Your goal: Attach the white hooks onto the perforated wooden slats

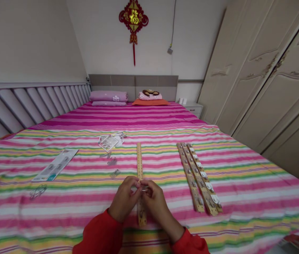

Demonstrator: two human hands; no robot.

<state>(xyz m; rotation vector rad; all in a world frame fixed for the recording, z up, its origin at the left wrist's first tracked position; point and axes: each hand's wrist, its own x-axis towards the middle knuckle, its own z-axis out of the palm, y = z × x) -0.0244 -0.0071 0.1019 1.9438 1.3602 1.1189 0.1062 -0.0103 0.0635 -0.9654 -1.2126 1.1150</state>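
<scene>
A narrow wooden strip with a row of small holes [139, 158] lies lengthwise on the striped bedspread in front of me. Over its nearer half, my left hand [124, 199] and my right hand [155, 200] meet, thumbs and fingertips pinched close together. A small, thin, shiny bit shows by the right fingertips, too small to name. What the left fingers pinch is hidden. On the strip's near end, below my hands, sits a small metal fitting [141, 213]. Several small clear or metallic pieces [111, 161] lie left of the strip.
To the right lie three wooden strips [195, 176] fitted with metal pieces, the outermost also with white discs. A flat packet [56, 165] and a bundle of wire-like pieces [37, 191] are at left. Crumpled clear wrappers [110, 141] lie beyond. A bed rail [33, 106] runs along the left.
</scene>
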